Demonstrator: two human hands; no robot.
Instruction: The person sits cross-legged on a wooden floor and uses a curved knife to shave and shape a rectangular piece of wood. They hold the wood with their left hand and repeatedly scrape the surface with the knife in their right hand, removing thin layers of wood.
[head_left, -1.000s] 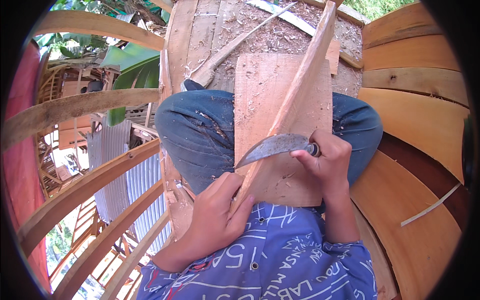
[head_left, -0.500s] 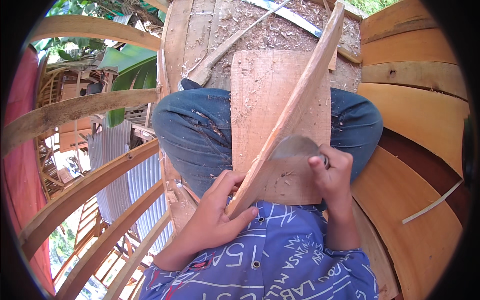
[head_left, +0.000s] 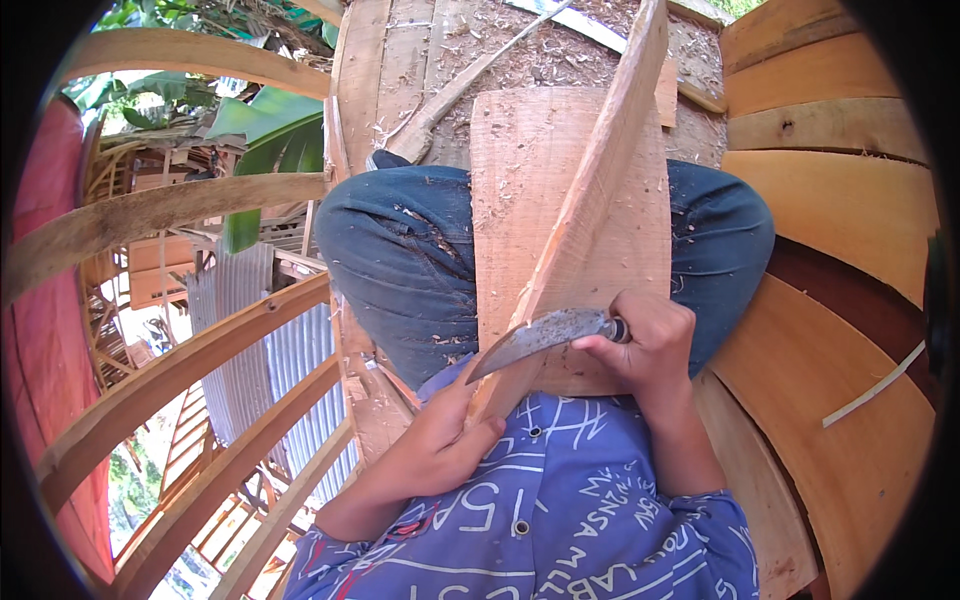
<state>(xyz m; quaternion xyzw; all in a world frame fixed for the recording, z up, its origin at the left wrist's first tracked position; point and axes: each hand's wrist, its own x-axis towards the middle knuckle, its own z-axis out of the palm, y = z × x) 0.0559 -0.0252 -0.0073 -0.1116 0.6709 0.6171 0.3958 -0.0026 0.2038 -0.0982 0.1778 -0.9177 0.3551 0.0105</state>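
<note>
A long wooden plank (head_left: 590, 190) stands on edge, slanting from my shirt up to the far right. My left hand (head_left: 450, 440) is closed around its near end. In my right hand (head_left: 650, 345) is a knife (head_left: 545, 338) with a broad curved blade, gripped by its handle. The blade lies across the plank's upper edge, its tip pointing left and toward me, just above my left hand. Under the plank, a flat wide board (head_left: 520, 170) rests across my lap, dotted with shavings.
Wooden slat railings (head_left: 190, 370) curve along the left, with corrugated metal sheets (head_left: 290, 370) beyond. Orange-brown planks (head_left: 830, 200) form a wall at right. Shavings, a thin stick (head_left: 480, 75) and a pale strip (head_left: 570, 22) lie on the floor ahead. A loose strip (head_left: 872, 385) rests at right.
The knife has swung toward me and left along the plank's edge, and its blurred blade is now sharp. My left hand still holds the plank, whose far end has shifted slightly left.
</note>
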